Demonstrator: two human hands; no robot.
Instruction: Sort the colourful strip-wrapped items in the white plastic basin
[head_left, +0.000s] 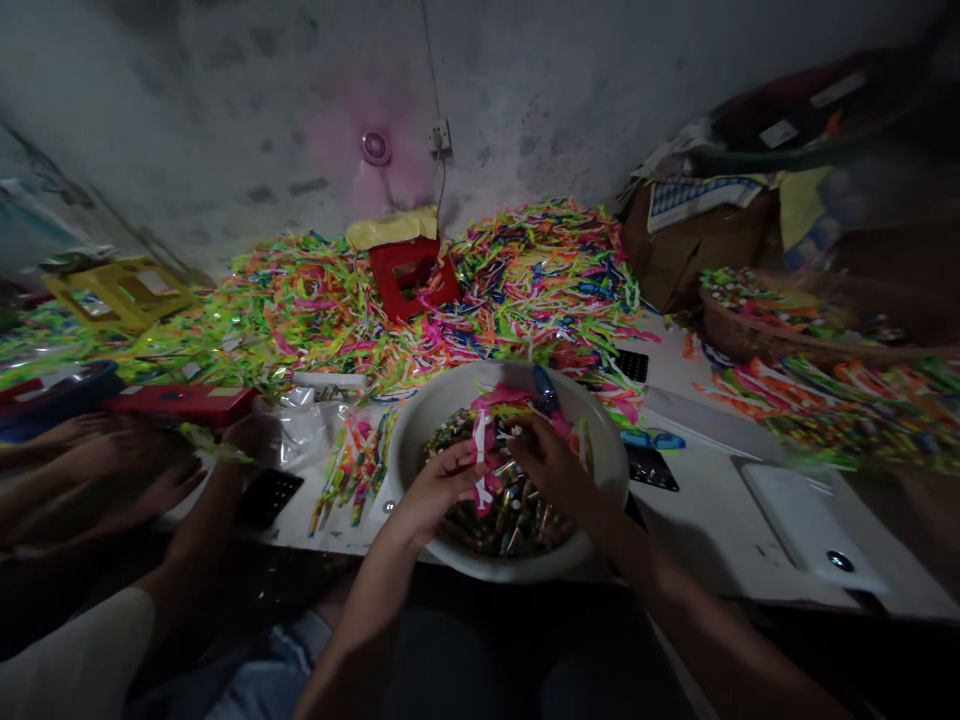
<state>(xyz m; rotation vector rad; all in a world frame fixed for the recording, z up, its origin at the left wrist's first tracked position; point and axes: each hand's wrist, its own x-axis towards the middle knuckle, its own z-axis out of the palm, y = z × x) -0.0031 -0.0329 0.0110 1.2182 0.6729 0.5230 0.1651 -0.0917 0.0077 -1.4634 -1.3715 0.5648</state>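
Observation:
My left hand (439,488) is closed on a flat pink and white plastic piece (484,462), held upright over a wide white basin (412,400). Just to its right, the fingers of my right hand (551,462) are bent together above the basin; what they pinch is too dark and small to make out. Small tubes filled with coloured bits (517,515) cover the bottom of the basin. More pink pieces (514,395) and a dark blue object (545,388) lie near its far rim.
Brightly coloured plastic strips (555,260) are heaped along the wall around a red plastic stool (412,275). Finished-looking coloured sticks (356,465) lie left of the basin. Another person's hands (142,465) work at a red sealing device (184,402). A white scale (814,525) stands at right.

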